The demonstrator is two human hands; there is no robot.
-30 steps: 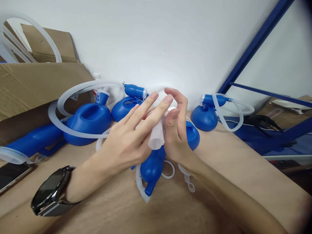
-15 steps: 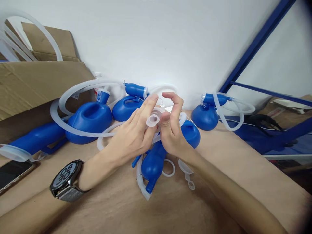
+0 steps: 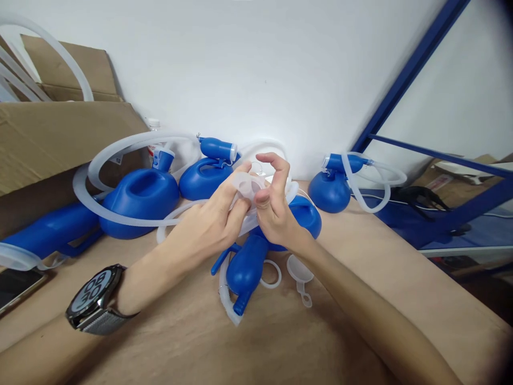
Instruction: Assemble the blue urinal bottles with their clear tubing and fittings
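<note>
Above the middle of the table, a small translucent plastic fitting (image 3: 245, 184), hollow and flared, is between my two hands. My left hand (image 3: 212, 214) grips it from the left, fingers bent round it. From the other side, the thumb of my right hand (image 3: 278, 214) presses against it while the index finger curls above, off the piece. Below lies a blue bulb-shaped spout piece (image 3: 244, 267) with a narrow tip. Beside this are a white ring (image 3: 271, 274) and a clear cap with a tab (image 3: 300, 270). A blue bottle (image 3: 306, 214) is partly hidden behind my right hand.
More blue handled bottles stand along the wall: one at left (image 3: 138, 206), one behind it (image 3: 204, 179), one at right (image 3: 329, 192). Ribbed translucent hoses (image 3: 90, 160) loop around them. A cardboard box (image 3: 60, 131), a phone (image 3: 18, 286) and a blue metal frame (image 3: 412, 75) flank the table.
The fitting has tipped, so its small round opening no longer faces me. My left fingers have gone from nearly straight to more bent. The whole view has shifted slightly.
</note>
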